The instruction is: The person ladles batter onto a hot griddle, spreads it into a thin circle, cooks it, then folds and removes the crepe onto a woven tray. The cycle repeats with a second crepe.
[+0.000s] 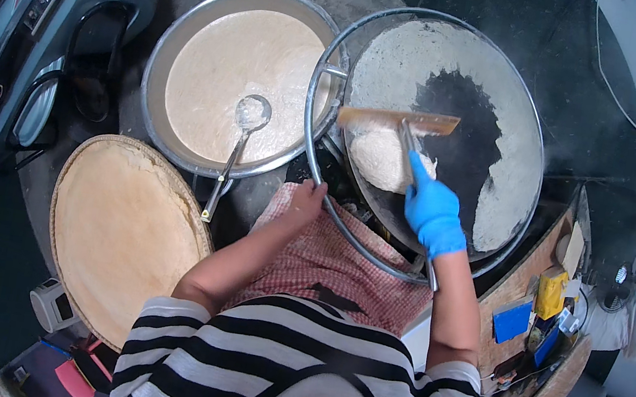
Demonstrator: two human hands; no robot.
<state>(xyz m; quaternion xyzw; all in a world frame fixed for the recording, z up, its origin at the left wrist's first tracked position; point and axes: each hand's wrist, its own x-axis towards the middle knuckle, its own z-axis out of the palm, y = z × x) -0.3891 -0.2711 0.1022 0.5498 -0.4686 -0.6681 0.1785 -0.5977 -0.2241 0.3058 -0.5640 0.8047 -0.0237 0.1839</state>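
Note:
My right hand [433, 212], in a blue glove, is wrapped around the metal handle of a batter spreader with a wide tan blade [399, 120]. The blade stands over a round dark griddle [459, 109], just beyond a thick mound of pale batter [383, 159]. A thin layer of batter [393, 54] coats the griddle's far, left and right parts, leaving a dark bare patch in the middle. My bare left hand [308, 199] is closed on the near left side of the metal ring [363, 252] around the griddle.
Left of the griddle stands a large metal basin of batter [231, 62] with a ladle [233, 161] in it. Nearer lies a round woven tray [75, 162] stacked with thin flatbreads [124, 227]. A pale blue vehicle [38, 33] is far left. Wooden boards and clutter [540, 306] sit at right.

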